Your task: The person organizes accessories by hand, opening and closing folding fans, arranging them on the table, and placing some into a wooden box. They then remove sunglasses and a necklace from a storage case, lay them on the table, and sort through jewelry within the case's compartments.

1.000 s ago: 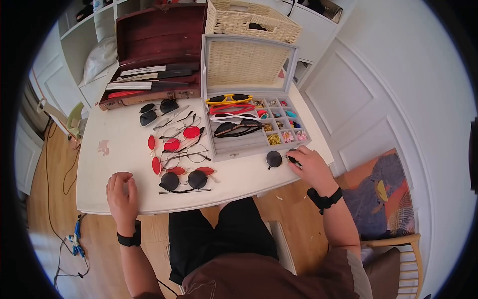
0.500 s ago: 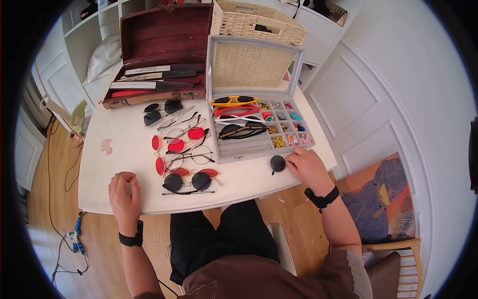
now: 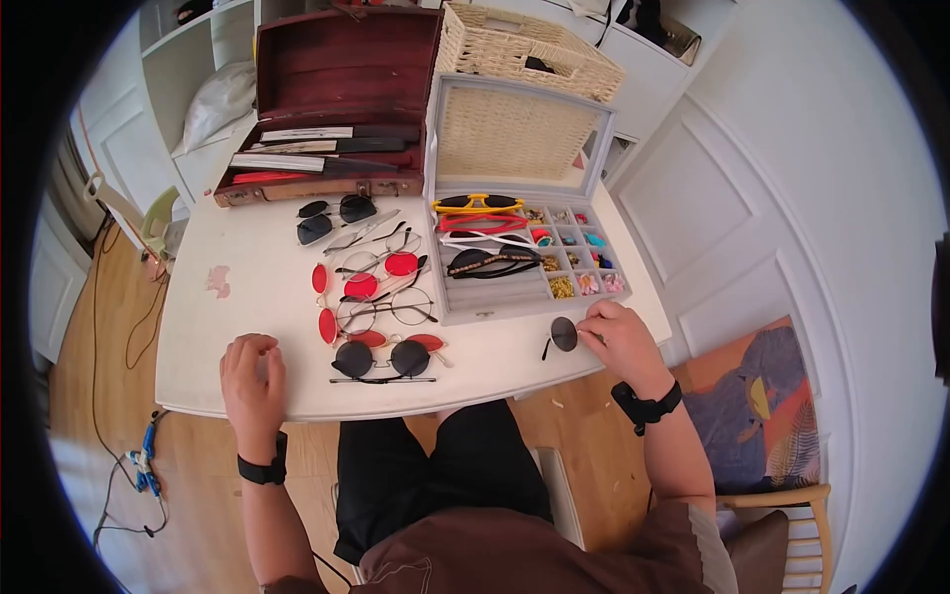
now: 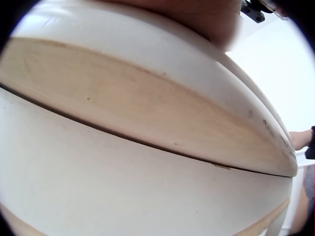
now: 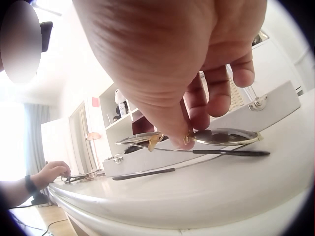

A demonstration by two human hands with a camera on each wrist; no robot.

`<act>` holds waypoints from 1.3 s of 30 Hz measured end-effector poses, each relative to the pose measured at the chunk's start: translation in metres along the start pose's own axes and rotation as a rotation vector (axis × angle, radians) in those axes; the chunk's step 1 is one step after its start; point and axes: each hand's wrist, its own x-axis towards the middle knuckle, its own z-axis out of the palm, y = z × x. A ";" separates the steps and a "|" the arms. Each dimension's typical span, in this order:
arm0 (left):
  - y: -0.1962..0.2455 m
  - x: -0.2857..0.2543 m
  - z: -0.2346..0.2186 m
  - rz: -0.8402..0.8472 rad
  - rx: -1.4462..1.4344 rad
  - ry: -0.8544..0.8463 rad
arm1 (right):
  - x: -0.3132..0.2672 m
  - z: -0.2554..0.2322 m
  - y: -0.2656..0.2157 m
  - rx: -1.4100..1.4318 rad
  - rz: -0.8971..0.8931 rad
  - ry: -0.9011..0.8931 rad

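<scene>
My right hand [image 3: 625, 342] pinches a pair of round dark sunglasses [image 3: 563, 335] near the table's front right. In the right wrist view, thumb and fingers meet at the bridge of these gold-rimmed sunglasses [image 5: 224, 137], whose dark-tipped arms are unfolded low over the tabletop. At the table's front left edge rests my left hand [image 3: 253, 381], fingers loosely curled and holding nothing. Several pairs of glasses lie between the hands, among them black round sunglasses [image 3: 409, 358] and red-lensed ones [image 3: 401, 264]. A grey lidded case [image 3: 475, 316] stands open behind, with sunglasses and small trinkets in its compartments.
An open dark red suitcase [image 3: 346, 64] holding folded fans stands at the back left of the white table [image 3: 237, 317]. A woven basket [image 3: 534, 45] sits behind the grey case. To the right are a panelled wall, a painting [image 3: 747, 416] and a wooden chair [image 3: 816, 535].
The right hand has shifted from the right lens to the bridge and drawn the sunglasses slightly towards the front, tilting them. The left hand stays in place. The head view has shifted a little.
</scene>
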 end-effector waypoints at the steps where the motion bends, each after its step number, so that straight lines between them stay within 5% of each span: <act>1: 0.000 0.000 0.000 -0.006 -0.004 -0.007 | 0.001 0.000 -0.001 0.015 -0.015 0.026; 12: 0.002 0.001 0.000 0.005 -0.002 -0.003 | 0.034 -0.026 -0.039 0.102 -0.076 0.192; 20: 0.002 0.001 0.000 0.012 -0.010 0.001 | 0.043 -0.001 -0.039 0.028 -0.155 -0.021; 39: 0.000 0.000 0.000 0.013 -0.008 0.002 | 0.028 0.021 -0.054 -0.177 -0.228 -0.020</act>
